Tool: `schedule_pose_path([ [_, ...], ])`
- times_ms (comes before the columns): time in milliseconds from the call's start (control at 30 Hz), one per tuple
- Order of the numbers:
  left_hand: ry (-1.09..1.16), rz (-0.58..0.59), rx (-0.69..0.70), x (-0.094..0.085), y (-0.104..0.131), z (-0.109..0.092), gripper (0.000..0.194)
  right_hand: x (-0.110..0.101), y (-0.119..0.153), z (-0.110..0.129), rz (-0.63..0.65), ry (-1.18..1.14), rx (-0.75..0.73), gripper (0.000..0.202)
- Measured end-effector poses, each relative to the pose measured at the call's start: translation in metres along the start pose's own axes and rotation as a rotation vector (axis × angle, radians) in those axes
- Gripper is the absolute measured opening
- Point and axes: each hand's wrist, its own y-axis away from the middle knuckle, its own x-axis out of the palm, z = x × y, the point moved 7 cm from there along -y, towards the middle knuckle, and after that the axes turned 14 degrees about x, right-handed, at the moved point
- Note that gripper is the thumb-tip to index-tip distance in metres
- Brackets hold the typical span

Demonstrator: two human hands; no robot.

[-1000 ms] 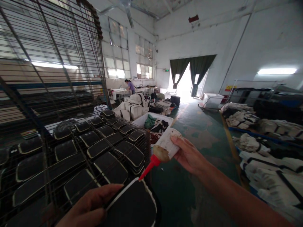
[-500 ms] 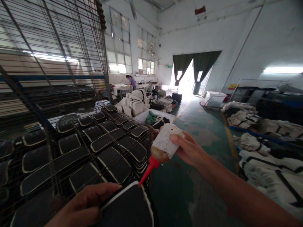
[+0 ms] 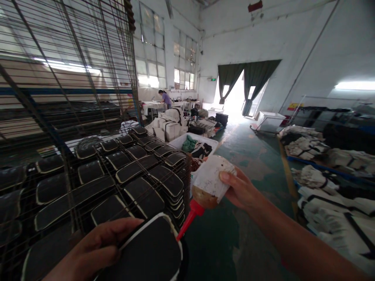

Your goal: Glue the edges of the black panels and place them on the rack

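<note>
In my right hand is a white squeeze bottle with brownish contents low down, tilted downward. Its red nozzle tip meets the right edge of a dark, flat panel with rounded corners and a whitish rim. My left hand is closed on the panel's left edge, thumb and forefinger gripping it; the other fingers are partly out of sight. The panel's lower part runs out of the picture.
A wire rack at left bears many similar dark panels in layers. Beyond it stand a white bin with cloth and a person in purple at a table. White fabric bundles lie at right, beside the green floor.
The nozzle tip has travelled along the panel's edge, from the top corner down its right side. My right hand and the bottle now appear slightly lower and further right.
</note>
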Motion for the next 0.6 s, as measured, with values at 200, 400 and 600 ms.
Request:
schedule_pose_path([
  [200,0.121,-0.039,0.0,0.003,0.003,0.005,0.041,-0.007,0.008,-0.003,-0.059,-0.013,0.013,0.049],
  [400,0.22,-0.074,0.015,0.01,0.006,0.002,0.042,-0.017,0.008,-0.01,-0.16,-0.069,-0.021,0.043],
  [600,0.25,-0.096,0.012,0.011,0.006,0.003,0.043,-0.028,0.003,-0.021,-0.316,-0.149,-0.08,0.035],
])
